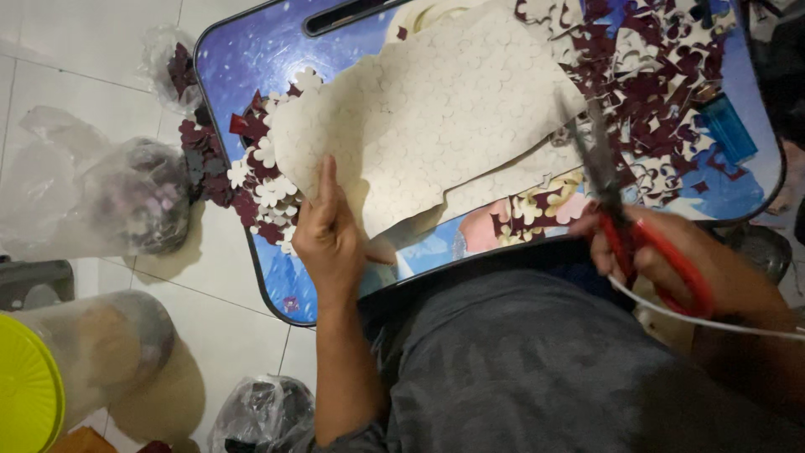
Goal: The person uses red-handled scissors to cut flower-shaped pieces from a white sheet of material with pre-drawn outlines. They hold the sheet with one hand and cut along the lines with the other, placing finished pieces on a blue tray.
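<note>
My left hand (329, 231) grips the near edge of a large cream sheet (436, 109) printed with flower outlines, which lies across a blue lap table (251, 59). My right hand (671, 256) holds red-handled scissors (625, 214); their dark blades point up toward the sheet's right edge. Cut cream flowers (268, 180) and maroon flowers (251, 210) are piled at the table's left side. Maroon and cream scraps (662, 75) cover the table's right part.
Clear plastic bags (134, 197) with small pieces sit on the white tile floor at left. A container with a yellow-green lid (29, 386) stands at lower left. Another bag (260, 415) lies by my left arm. A blue lighter (728, 127) rests on the table at right.
</note>
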A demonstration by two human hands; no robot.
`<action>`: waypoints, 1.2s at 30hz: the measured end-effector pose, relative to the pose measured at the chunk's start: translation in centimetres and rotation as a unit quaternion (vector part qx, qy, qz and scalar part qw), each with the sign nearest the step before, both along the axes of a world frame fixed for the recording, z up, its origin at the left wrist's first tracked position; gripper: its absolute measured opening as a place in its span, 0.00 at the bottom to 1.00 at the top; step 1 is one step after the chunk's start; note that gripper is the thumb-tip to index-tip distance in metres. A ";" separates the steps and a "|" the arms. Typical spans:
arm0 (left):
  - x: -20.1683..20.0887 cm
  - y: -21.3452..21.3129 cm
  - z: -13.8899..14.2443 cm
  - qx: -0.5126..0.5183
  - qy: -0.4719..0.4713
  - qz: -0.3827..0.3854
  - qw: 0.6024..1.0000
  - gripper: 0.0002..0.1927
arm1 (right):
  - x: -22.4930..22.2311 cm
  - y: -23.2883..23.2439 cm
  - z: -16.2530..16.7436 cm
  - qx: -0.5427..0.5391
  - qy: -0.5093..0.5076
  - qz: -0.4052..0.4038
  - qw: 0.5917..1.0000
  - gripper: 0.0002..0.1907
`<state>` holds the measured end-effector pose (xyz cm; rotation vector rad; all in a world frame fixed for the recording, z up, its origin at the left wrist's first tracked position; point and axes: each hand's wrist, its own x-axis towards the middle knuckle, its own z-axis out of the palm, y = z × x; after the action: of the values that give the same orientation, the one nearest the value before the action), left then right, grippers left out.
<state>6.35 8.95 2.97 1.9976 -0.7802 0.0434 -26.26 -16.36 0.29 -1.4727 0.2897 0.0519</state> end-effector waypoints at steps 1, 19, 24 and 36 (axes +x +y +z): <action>0.0 0.2 -0.3 -0.020 -0.001 -0.004 1.000 0.30 | 0.0 0.3 0.2 0.001 0.035 0.014 0.999 0.34; -0.7 1.1 -2.5 -0.229 0.016 0.045 0.972 0.21 | 4.8 2.8 5.7 -0.149 0.316 0.141 0.926 0.23; -1.5 0.4 -2.8 -0.244 0.012 0.060 0.968 0.22 | 5.0 2.8 5.5 -0.141 0.233 0.138 0.952 0.25; -3.6 -0.7 -3.1 -0.274 -0.052 0.011 0.960 0.28 | 6.2 4.6 6.1 -0.033 0.106 0.026 0.994 0.38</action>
<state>2.77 8.28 -0.11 1.4842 -0.7176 0.3448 -20.07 -11.76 6.43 -1.5422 0.4274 0.2441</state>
